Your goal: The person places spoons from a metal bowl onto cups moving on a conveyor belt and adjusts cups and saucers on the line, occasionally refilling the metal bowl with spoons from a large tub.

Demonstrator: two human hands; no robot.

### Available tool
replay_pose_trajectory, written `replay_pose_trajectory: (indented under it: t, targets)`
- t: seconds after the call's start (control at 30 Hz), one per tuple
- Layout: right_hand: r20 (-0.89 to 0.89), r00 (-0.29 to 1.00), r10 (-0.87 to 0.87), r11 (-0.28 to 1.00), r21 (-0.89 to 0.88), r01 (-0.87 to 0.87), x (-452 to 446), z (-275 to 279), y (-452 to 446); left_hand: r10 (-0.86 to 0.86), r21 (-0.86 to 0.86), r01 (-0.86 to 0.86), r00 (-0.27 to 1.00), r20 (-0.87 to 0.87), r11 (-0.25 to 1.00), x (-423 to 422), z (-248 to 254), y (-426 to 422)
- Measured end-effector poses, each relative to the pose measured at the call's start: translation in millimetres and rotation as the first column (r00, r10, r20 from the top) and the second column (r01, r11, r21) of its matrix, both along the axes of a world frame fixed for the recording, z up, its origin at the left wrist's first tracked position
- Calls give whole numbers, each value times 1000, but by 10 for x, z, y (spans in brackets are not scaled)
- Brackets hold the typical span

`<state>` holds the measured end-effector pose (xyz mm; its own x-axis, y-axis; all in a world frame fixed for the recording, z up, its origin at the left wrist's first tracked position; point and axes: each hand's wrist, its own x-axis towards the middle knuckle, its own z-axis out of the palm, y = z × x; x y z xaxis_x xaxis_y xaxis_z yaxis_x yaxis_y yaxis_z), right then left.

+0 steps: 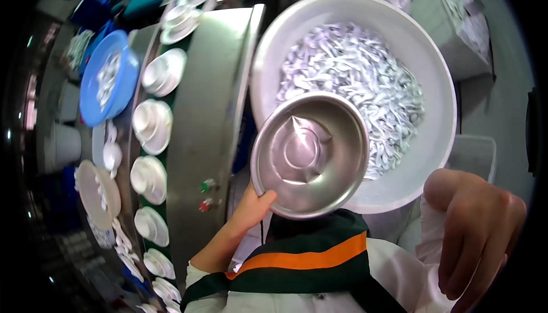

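Observation:
My left hand [254,208] grips the rim of a dented stainless steel bowl [342,164], with the thumb over the edge. The bowl has nothing in it and overlaps the near left part of a large white tub [439,96]. Heaped inside that tub are many white spoons [342,56], partly hidden by the bowl. To the right of the tub, my right hand [476,227] is raised near my white sleeve, apart from the bowl. Its fingers bend downward and lie together, and nothing shows in them.
Left of me runs a steel counter [208,90] with green and red buttons [206,195]. Beyond it, stacks of white cups and saucers [153,124] line a green conveyor belt. A blue basin [128,76] and a beige basin [94,199] stand farther left. A clear plastic bin [479,153] sits at right.

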<state>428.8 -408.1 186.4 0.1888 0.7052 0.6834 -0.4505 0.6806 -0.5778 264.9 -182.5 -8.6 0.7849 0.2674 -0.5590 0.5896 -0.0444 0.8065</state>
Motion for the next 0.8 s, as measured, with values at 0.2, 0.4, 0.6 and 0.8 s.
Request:
replay_pose_trajectory:
  t: [0.2, 0.4, 0.6, 0.8]
  targets:
    - [148, 810, -568, 780, -218, 587, 1135, -1421, -1152, 11, 29, -6, 988, -154, 1000, 934, -1270, -205]
    - [863, 483, -152, -677, -447, 585, 1455, -4567, -2416, -101, 761, 368, 922, -375, 535, 1764, -1644, -443]
    - [881, 470, -55, -862, -280, 422, 1932, -5245, -3028, -382, 589, 572, 820, -427, 571, 2212, -2349, -917]
    - [885, 338, 320, -778, 41, 627, 1694, -5635, -2149, -462, 216, 757, 570, -680, 616, 2839, -2805, -1208]
